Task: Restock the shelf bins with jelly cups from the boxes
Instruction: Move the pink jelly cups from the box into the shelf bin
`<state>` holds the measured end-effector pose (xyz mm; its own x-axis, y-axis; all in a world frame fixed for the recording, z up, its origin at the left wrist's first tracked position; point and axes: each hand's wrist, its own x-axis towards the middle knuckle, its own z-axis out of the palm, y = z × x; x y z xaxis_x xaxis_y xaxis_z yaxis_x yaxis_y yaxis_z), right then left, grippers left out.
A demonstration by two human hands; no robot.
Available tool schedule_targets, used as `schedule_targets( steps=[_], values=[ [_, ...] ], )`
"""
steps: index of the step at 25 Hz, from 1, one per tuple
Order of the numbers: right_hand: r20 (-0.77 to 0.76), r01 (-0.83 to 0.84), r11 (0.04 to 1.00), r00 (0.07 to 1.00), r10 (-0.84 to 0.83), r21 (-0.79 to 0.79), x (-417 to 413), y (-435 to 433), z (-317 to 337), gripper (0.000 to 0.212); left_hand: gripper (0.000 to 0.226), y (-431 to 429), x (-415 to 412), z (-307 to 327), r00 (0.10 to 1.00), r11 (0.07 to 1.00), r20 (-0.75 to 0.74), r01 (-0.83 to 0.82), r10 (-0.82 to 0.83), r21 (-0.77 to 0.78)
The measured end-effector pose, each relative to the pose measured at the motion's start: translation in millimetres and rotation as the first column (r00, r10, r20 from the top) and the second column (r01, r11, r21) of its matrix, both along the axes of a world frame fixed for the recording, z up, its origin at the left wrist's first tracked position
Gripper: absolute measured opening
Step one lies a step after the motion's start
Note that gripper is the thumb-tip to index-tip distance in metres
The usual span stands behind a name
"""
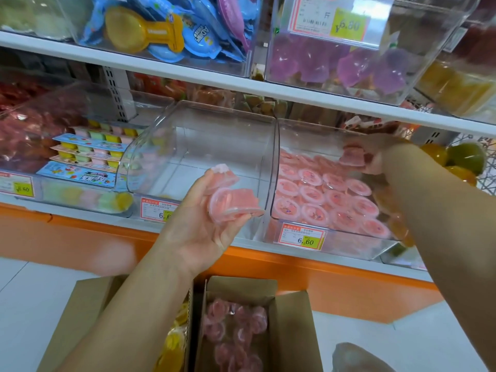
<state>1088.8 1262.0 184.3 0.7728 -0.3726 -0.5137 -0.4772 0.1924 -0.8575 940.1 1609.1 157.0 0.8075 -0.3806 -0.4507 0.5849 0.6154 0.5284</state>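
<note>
My left hand (204, 232) is palm up in front of the lower shelf and holds pink jelly cups (233, 202), two or three of them. My right hand (375, 154) reaches into the clear bin (335, 245) at the right and pinches a pink jelly cup (353, 154) above the layer of several pink cups (327, 200) inside. The clear bin in the middle (204, 146) has nothing in it. Below, an open cardboard box (292, 334) on the floor holds more pink cups (236, 331).
A second box (80, 318) at the left shows yellow cups (174, 342). Left bin holds multicolour jelly packs (91, 149). Upper shelf bins carry blue pouches (166, 30) and purple jellies (349, 65). An orange shelf base (322, 277) runs below the bins.
</note>
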Motion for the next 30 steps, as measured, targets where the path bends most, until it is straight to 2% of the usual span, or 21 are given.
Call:
schedule_targets(
  steps=[2,3,4,5,6,7,8,9,11,14,15,18,21,23,24,26,27,28,30],
  values=[
    [0.002,0.029,0.993,1.000,-0.029,0.111,-8.1,-1.4,4.8,0.012,0.048,0.0,-0.2,0.1,1.000,1.000,-0.003,-0.002,0.002,-0.014],
    [-0.018,0.013,0.994,1.000,-0.011,0.107,-10.3,-0.8,8.1,0.011,0.051,0.4,-0.4,-0.1,1.000,1.000,-0.004,-0.004,0.004,-0.016],
    [-0.032,-0.025,1.000,0.999,0.025,0.002,-10.2,1.2,9.8,0.012,0.053,0.6,-0.6,-0.5,1.000,1.000,-0.006,-0.004,0.004,-0.017],
    [-0.070,-0.108,0.964,0.993,0.094,-0.244,-7.9,3.5,9.2,0.021,0.053,0.9,-1.1,-1.0,1.000,1.000,-0.007,-0.002,0.001,-0.018],
    [-0.168,-0.227,0.792,0.973,0.159,-0.567,-4.2,5.1,5.7,0.028,0.052,1.2,-1.1,-1.8,1.000,1.000,-0.007,0.002,-0.002,-0.018],
    [-0.231,-0.276,0.503,0.961,0.150,-0.819,-2.6,8.5,3.0,0.034,0.051,1.9,-1.5,-2.3,1.000,1.000,-0.007,0.005,-0.005,-0.019],
    [-0.241,-0.275,0.257,0.958,0.159,-0.926,-1.0,10.3,0.9,0.043,0.050,2.4,-1.5,-2.7,1.000,1.000,-0.010,0.007,-0.007,-0.018],
    [-0.249,-0.278,0.148,0.950,0.188,-0.949,1.0,9.8,-1.6,0.047,0.049,2.8,-1.5,-3.2,1.000,1.000,-0.012,0.007,-0.007,-0.019],
    [-0.286,-0.309,0.068,0.929,0.236,-0.949,3.2,2.7,-11.4,0.050,0.046,3.0,-0.9,-4.0,1.000,1.000,-0.011,0.007,-0.007,-0.023],
    [-0.412,-0.376,-0.185,0.882,0.228,-0.908,-2.5,-3.2,-31.0,0.046,0.045,2.0,0.2,-4.5,1.000,1.000,-0.011,0.001,-0.002,-0.028],
    [-0.407,-0.363,-0.209,0.882,0.236,-0.908,-4.4,-2.3,-35.5,0.047,0.046,1.8,0.4,-4.5,1.000,1.000,-0.011,-0.001,0.000,-0.028],
    [-0.426,-0.387,-0.191,0.870,0.249,-0.902,-9.2,0.0,-44.6,0.056,0.049,1.0,-0.2,-3.9,1.000,1.000,-0.019,0.000,0.000,-0.029],
    [-0.368,-0.377,-0.028,0.882,0.294,-0.926,-12.4,0.9,-40.5,0.063,0.050,2.0,-0.8,-4.8,1.000,0.999,-0.019,-0.006,0.006,-0.032],
    [-0.332,-0.360,0.035,0.890,0.313,-0.932,-15.5,0.4,-35.9,0.065,0.049,2.2,-0.8,-4.9,1.000,0.999,-0.018,-0.005,0.004,-0.035],
    [-0.315,-0.366,0.103,0.891,0.328,-0.925,-17.3,0.0,-32.5,0.066,0.051,2.1,-0.7,-4.8,1.000,0.999,-0.018,-0.003,0.003,-0.034],
    [-0.234,-0.368,0.361,0.902,0.363,-0.857,-19.0,-1.0,-23.4,0.066,0.052,1.5,-0.3,-4.9,1.000,0.999,-0.023,-0.004,0.003,-0.035],
    [-0.189,-0.346,0.457,0.916,0.355,-0.819,-18.7,-2.7,-19.5,0.062,0.052,1.5,-0.4,-4.9,1.000,0.999,-0.024,-0.004,0.003,-0.038],
    [-0.169,-0.320,0.492,0.930,0.328,-0.809,-17.7,-4.1,-16.0,0.057,0.051,1.6,-0.3,-5.1,1.000,0.999,-0.026,-0.003,0.002,-0.041],
    [-0.208,-0.295,0.413,0.948,0.242,-0.862,-17.2,-4.4,-11.4,0.043,0.050,1.5,-0.5,-5.4,1.000,0.999,-0.031,0.000,-0.001,-0.045]
  ],
)
